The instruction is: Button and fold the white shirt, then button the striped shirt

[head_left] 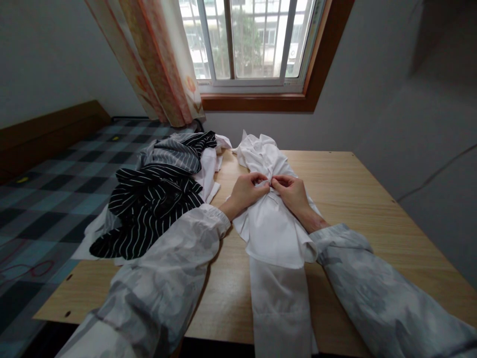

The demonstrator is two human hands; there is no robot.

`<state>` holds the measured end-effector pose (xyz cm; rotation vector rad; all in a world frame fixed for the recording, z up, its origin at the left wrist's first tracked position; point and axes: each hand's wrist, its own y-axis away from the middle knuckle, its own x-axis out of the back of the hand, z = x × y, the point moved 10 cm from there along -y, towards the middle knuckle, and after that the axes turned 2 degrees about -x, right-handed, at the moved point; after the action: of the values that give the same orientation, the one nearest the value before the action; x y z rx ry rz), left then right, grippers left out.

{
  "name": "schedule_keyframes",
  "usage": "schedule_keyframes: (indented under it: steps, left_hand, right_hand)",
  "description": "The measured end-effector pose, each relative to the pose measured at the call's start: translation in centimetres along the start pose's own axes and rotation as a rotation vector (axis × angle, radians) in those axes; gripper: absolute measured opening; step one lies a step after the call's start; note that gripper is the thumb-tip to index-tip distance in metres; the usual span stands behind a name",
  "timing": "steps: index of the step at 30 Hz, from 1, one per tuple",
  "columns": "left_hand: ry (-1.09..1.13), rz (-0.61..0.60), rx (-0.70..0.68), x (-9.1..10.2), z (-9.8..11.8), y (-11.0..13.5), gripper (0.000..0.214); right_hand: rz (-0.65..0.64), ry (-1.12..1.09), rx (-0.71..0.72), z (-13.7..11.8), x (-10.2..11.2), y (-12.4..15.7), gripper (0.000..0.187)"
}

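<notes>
A white shirt [274, 228] lies crumpled down the middle of the wooden table [354, 199], one part hanging over the front edge. My left hand [246, 191] and my right hand [292, 191] meet on it near its middle. Both pinch a fold of the white cloth, fingertips almost touching. Grey patterned sleeves cover both my forearms.
A heap of black-and-white striped clothes [156, 199] lies on the table's left side, over more white cloth. Left of the table is a bed with a checked cover [48, 189]. Behind the table are a window [253, 44] and a peach floral curtain [160, 64].
</notes>
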<state>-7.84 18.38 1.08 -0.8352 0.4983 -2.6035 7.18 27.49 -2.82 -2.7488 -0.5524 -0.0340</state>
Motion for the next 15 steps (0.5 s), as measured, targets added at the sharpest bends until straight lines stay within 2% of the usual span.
schedule_keyframes:
  steps: [15]
  left_hand:
    - [-0.020,-0.037,-0.043,-0.41,0.16,0.06,0.022]
  right_hand:
    - [-0.059,-0.067,-0.053,0.95,-0.52,-0.01,0.028]
